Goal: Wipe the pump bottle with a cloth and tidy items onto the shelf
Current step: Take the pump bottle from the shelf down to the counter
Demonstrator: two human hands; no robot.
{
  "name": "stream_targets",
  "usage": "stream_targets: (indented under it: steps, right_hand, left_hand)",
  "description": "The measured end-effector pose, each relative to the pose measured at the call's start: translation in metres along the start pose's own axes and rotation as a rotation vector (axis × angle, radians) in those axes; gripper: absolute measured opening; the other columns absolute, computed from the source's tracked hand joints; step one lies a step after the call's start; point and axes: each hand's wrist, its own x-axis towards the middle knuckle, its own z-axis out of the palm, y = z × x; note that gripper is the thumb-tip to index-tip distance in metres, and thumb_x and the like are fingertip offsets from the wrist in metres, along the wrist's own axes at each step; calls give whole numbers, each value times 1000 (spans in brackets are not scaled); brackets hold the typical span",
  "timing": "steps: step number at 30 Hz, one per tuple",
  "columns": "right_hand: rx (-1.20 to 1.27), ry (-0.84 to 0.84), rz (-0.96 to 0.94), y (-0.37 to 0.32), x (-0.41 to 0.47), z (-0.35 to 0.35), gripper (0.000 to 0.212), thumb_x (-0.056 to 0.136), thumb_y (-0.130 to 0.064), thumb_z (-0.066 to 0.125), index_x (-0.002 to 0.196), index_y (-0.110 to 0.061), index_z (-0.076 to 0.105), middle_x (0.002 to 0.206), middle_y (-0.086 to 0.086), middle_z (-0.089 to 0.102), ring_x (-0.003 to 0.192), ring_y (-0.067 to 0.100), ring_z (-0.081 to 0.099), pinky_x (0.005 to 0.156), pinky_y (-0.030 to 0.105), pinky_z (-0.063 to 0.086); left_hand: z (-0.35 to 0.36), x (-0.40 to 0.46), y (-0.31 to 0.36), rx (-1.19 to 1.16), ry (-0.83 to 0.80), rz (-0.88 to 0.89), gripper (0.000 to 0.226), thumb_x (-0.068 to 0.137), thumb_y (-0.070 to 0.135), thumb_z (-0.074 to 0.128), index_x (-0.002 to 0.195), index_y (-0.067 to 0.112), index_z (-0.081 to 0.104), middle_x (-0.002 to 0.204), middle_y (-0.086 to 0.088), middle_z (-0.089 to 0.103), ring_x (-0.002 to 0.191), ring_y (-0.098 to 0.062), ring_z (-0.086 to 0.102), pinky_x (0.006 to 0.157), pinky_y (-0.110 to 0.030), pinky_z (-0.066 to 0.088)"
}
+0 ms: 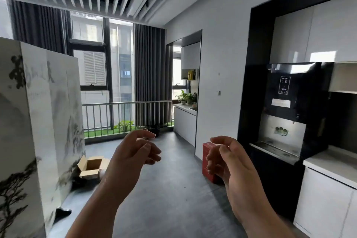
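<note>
Hands hover empty over the grey floor (pixel 173 189): left hand (pixel 133 152) and right hand (pixel 226 158) loosely curled, a red box (pixel 207 150), apparently a carton, behind the right.

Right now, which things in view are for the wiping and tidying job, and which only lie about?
For the job: left hand and right hand, both empty; far shelf. No pump bottle or cloth visible.

Lying about: cardboard box, red box, water dispenser, potted plants.

— What stands where?
— A folding screen (pixel 38 114) on the left, a box (pixel 90 168) on the floor beside it. A water dispenser (pixel 286 114) on the right, a counter (pixel 332 162) beside it.
</note>
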Motion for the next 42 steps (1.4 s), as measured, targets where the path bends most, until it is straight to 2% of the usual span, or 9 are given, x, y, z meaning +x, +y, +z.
stream_targets:
  steps: [3, 10, 13, 17, 20, 28, 32, 42]
  right_hand:
    - [-26, -1, -37, 29, 38, 14, 26, 99, -3, 39, 100, -10, 64, 73, 7, 63, 65, 19, 57, 60, 28, 49]
    - [-6, 28, -64, 101, 160, 55, 25, 99, -2, 38, 103, -7, 62, 76, 12, 62, 65, 20, 56, 62, 29, 48]
    - [-3, 73, -77, 131, 215, 63, 26, 99, -2, 37, 103, -8, 63, 77, 12, 62, 64, 19, 57, 62, 28, 48]
    - [16, 93, -65, 175, 292, 63, 27, 100, -3, 37, 102, -11, 63, 78, 13, 61, 66, 21, 56, 64, 32, 47]
    - [17, 115, -89, 204, 352, 52, 27, 99, -2, 37, 102, -11, 63, 75, 9, 62, 66, 21, 56, 65, 34, 47]
    - [-48, 82, -138, 289, 530, -14, 25, 99, -3, 39, 103, -12, 61, 76, 6, 64, 70, 21, 58, 64, 31, 49]
    - [-77, 58, -117, 323, 630, -41, 23, 99, -3, 39, 103, -10, 61, 78, 10, 63, 70, 21, 58, 63, 29, 51]
    - [-109, 12, -100, 447, 848, -57, 21, 98, -6, 42, 103, -13, 61, 75, 5, 64, 67, 18, 58, 63, 33, 49]
  left_hand:
    - [-7, 37, -29, 18, -18, 22, 36, 95, -12, 42, 95, 17, 64, 74, -9, 74, 73, -36, 71, 71, -45, 56]
    - [-38, 166, -108, -29, 14, 14, 37, 95, -12, 40, 97, 16, 64, 75, -10, 73, 70, -28, 72, 70, -43, 56]
    - [-35, 221, -139, -39, -26, -4, 33, 95, -13, 40, 100, 11, 62, 75, -12, 72, 70, -28, 71, 70, -43, 56]
    - [-19, 297, -181, 9, -73, -8, 34, 94, -13, 41, 100, 14, 61, 76, -10, 73, 71, -28, 72, 71, -43, 57]
    - [0, 352, -214, 32, -88, -1, 33, 94, -12, 41, 102, 14, 60, 78, -11, 73, 73, -29, 72, 72, -44, 58]
    - [89, 511, -329, -17, -78, -4, 36, 94, -13, 39, 100, 14, 61, 71, -6, 73, 67, -23, 70, 66, -35, 54]
    - [126, 593, -377, -14, -66, -7, 32, 94, -13, 40, 103, 11, 60, 71, -5, 73, 67, -20, 70, 66, -35, 54]
    - [164, 786, -516, 6, -46, -20, 30, 94, -12, 41, 106, 10, 58, 73, -6, 72, 69, -21, 71, 67, -36, 55]
